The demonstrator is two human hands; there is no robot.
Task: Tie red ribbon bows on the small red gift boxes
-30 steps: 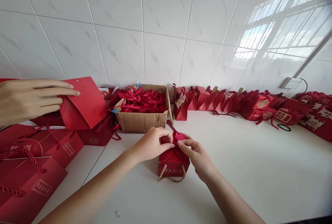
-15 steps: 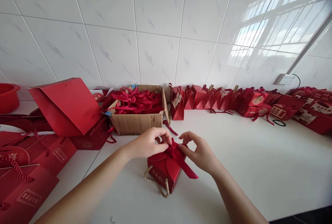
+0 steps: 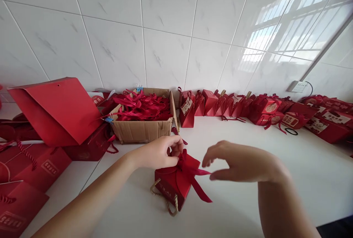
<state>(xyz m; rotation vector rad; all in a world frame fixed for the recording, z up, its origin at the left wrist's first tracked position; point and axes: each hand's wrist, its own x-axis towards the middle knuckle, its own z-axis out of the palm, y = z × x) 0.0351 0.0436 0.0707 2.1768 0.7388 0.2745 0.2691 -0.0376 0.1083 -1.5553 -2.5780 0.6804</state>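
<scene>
A small red gift box (image 3: pixel 171 184) with a twisted beige cord handle (image 3: pixel 171 210) stands in front of me on the white table. A dark red satin ribbon (image 3: pixel 190 170) is tied in a bow on its top, and two tails reach out to the right. My left hand (image 3: pixel 162 153) pinches the ribbon at the left of the knot, its fingertips partly hidden. To the right of the box is my right hand (image 3: pixel 238 162), thumb and fingers apart. One tail's tip lies right beside that thumb; whether they touch I cannot tell.
Behind the box, a cardboard box (image 3: pixel 142 131) holds a heap of red ribbons (image 3: pixel 146 107). Red paper bags (image 3: pixel 52 166) and a large red box (image 3: pixel 60 111) crowd the left. A row of small red boxes (image 3: pixel 209 103) lines the tiled wall, with more red boxes (image 3: pixel 328 120) far right.
My right hand has moved right, away from the knot, and its fingers have spread. One ribbon tail now stretches out toward it. My left hand stays at the bow.
</scene>
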